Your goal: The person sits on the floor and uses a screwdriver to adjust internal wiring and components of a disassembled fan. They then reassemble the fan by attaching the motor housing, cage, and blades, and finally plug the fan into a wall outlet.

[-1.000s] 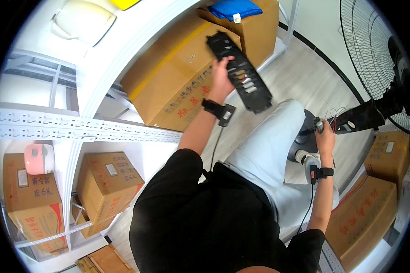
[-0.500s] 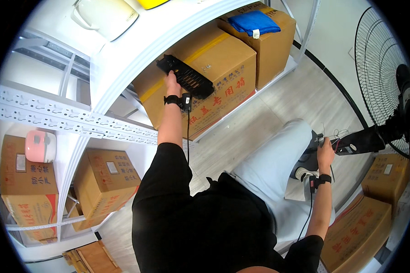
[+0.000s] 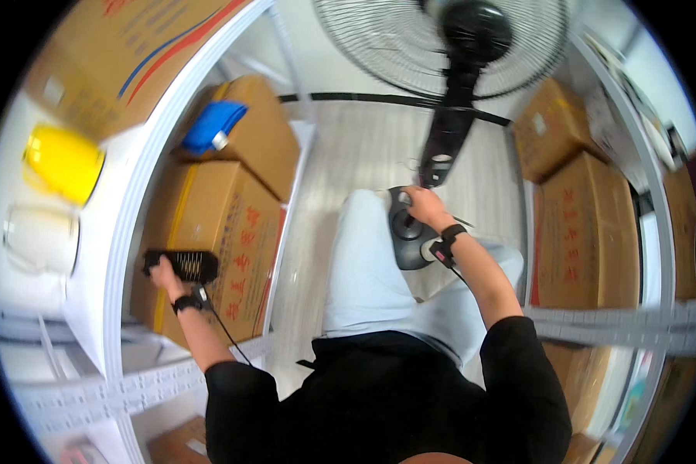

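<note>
My left hand [image 3: 162, 271] grips the end of a black slotted plastic panel [image 3: 192, 266], which lies on or just above a large cardboard box [image 3: 232, 294] on the left lower shelf. My right hand [image 3: 425, 207] is closed around the lower part of a black standing fan's pole [image 3: 452, 127], just above its round dark base [image 3: 414, 251]. Thin loose wires show near that hand, too blurred to trace. The base stands on the floor between my legs, beside a white shoe. The fan's wire cage [image 3: 356, 31] tilts away at the top.
White metal shelving [image 3: 143, 174] flanks me on both sides, with more cardboard boxes [image 3: 584, 232]. A yellow kettle [image 3: 63, 164] and white kettle [image 3: 42, 238] sit on the left shelf, a blue cloth [image 3: 213, 124] on a box behind. Pale floor [image 3: 332, 147] runs to a wall.
My view has turned toward the fan, now upper centre. My left hand has carried the black panel leftward onto the box. My right hand still grips the fan's pole.
</note>
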`<state>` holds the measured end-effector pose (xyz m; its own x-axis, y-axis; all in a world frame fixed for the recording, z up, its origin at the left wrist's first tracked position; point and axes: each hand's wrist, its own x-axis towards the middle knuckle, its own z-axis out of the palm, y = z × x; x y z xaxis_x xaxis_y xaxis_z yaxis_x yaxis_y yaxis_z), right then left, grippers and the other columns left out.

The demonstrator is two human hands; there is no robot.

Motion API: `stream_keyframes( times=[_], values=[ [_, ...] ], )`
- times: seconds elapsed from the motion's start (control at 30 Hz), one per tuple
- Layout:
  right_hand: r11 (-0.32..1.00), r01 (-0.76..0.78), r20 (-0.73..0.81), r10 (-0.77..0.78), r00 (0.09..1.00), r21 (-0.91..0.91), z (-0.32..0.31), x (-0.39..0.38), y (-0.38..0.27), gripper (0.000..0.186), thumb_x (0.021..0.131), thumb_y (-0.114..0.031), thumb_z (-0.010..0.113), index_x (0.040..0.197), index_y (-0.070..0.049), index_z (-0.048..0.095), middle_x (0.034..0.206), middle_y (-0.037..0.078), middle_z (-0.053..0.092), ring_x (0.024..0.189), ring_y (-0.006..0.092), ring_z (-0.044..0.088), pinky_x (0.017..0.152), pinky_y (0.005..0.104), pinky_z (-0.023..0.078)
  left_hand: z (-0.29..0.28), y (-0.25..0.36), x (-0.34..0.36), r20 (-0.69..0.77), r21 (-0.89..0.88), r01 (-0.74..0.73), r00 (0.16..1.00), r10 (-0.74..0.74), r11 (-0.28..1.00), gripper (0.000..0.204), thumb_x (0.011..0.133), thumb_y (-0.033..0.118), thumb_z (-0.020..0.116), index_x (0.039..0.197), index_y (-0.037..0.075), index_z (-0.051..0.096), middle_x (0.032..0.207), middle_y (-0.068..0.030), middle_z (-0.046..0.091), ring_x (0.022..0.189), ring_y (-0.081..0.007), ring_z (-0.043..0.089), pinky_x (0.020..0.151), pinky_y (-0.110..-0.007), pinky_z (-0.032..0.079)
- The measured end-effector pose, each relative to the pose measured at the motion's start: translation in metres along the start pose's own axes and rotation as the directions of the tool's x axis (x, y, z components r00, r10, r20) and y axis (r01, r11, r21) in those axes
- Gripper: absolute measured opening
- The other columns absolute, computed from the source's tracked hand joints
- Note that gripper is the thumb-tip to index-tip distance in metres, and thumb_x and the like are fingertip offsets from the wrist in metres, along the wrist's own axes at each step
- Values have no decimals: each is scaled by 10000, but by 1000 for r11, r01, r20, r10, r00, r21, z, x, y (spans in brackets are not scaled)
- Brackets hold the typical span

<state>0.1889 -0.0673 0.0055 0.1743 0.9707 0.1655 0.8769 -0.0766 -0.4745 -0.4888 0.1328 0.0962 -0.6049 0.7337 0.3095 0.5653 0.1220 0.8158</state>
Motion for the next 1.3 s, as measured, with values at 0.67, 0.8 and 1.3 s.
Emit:
stream_keyframes(
  times=[0.67, 0.8, 1.3],
  values=[
    [583, 119, -421, 416, 806, 804, -286, 12, -61, 415, 829, -229, 749, 1190, -66, 625, 1044, 30, 649, 617, 50, 565, 492, 200, 424, 196, 478, -382, 556, -803, 211, -68, 828, 557, 788, 773, 140, 774, 1404, -16, 329, 1367, -143, 459, 1292, -229, 424, 1099, -384, 317],
    [418, -15, -182, 429, 885, 909, -300, 22, -56, 437, 835, -182, 724, 1233, -64, 587, 937, -4, 630, 628, 51, 564, 508, 199, 433, 200, 499, -372, 602, -654, 364, -282, 747, 663, 842, 730, 152, 793, 1421, -13, 341, 1400, -111, 445, 1303, -226, 411, 1088, -356, 312],
    [-34, -478, 466, 293, 835, 878, -382, 62, -59, 519, 1002, -495, 404, 1222, -46, 544, 742, -4, 577, 588, 54, 512, 476, 195, 375, 203, 539, -342, 866, 333, 725, -488, 109, 603, 597, 984, 473, 447, 1349, 0, 436, 1305, -108, 542, 1215, -212, 517, 1014, -391, 434]
  ],
)
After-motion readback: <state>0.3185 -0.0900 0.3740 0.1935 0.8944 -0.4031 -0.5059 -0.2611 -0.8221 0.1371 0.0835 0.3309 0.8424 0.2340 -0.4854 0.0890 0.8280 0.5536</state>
